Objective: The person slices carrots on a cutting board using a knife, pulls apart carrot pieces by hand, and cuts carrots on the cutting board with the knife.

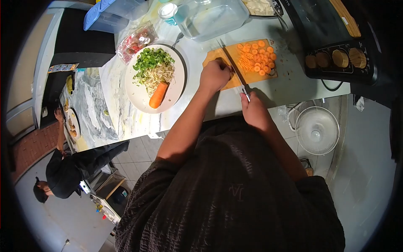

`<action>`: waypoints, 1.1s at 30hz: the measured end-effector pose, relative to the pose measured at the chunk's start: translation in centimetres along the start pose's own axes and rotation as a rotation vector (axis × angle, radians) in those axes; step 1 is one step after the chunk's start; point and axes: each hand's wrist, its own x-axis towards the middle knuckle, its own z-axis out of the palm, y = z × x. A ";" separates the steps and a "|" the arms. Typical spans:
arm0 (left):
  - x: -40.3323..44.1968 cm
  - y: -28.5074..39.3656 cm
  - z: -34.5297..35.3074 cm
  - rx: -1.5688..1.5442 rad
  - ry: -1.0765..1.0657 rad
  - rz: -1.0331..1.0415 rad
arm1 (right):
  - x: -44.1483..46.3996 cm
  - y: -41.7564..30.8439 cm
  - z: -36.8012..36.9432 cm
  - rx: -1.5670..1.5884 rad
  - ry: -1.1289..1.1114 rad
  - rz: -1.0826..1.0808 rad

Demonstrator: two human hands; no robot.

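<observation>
My right hand (pixel 255 110) is closed around the handle of a kitchen knife (pixel 237 74). The blade points away from me, across the orange cutting board (pixel 268 75). Close to the blade's left side, my left hand (pixel 215 76) rests on the board with its fingers curled. Whatever is under those fingers is hidden. Right of the blade lie carrot slices (pixel 268 56) and thin carrot strips (pixel 245 63). A white plate (pixel 136 98) left of my hands holds chopped greens (pixel 152 59), bean sprouts (pixel 156 75) and a peeled carrot piece (pixel 158 95).
Behind the board stands a clear container (pixel 212 21), with a white tub (pixel 168 13) beside it. A plastic bag with red contents (pixel 138 42) lies behind the plate. At right is a black appliance with knobs (pixel 340 59). Another person (pixel 67 172) works at far left.
</observation>
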 end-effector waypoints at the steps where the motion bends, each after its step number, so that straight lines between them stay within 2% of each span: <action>1: 0.0 0.1 0.0 0.022 0.004 0.001 | 0.1 0.1 0.2 0.015 0.002 -0.006; 6: -0.6 0.2 0.1 0.080 0.063 0.037 | 0.6 0.3 0.7 0.058 0.000 -0.026; 9: -0.3 -0.4 0.6 0.176 0.129 0.126 | 0.7 0.3 0.6 0.090 0.019 -0.059; 11: 0.2 -0.9 0.7 0.036 0.068 0.086 | 0.5 -0.3 0.1 0.102 0.015 -0.017; 15: -0.3 0.1 0.1 0.059 0.069 0.083 | 0.1 0.9 0.6 0.051 0.033 -0.034; 18: -0.5 0.0 0.0 0.012 0.015 0.000 | -0.8 1.7 0.4 0.034 0.071 0.005; 20: 0.0 -0.7 0.5 0.018 0.073 0.090 | -1.0 2.3 0.1 0.063 0.140 -0.046; 24: 0.3 -1.1 0.7 -0.049 0.074 0.096 | -1.2 1.5 -0.4 0.098 0.090 -0.017; 27: 0.3 -0.9 0.4 -0.139 0.029 0.065 | -1.0 1.3 -0.5 0.105 0.124 -0.030; 29: 0.1 -0.7 0.3 -0.316 -0.053 0.013 | -1.0 1.1 -0.6 0.138 0.126 -0.050; 33: -0.1 -0.5 0.1 -0.252 -0.063 0.010 | -1.0 0.7 -0.4 0.134 0.084 -0.010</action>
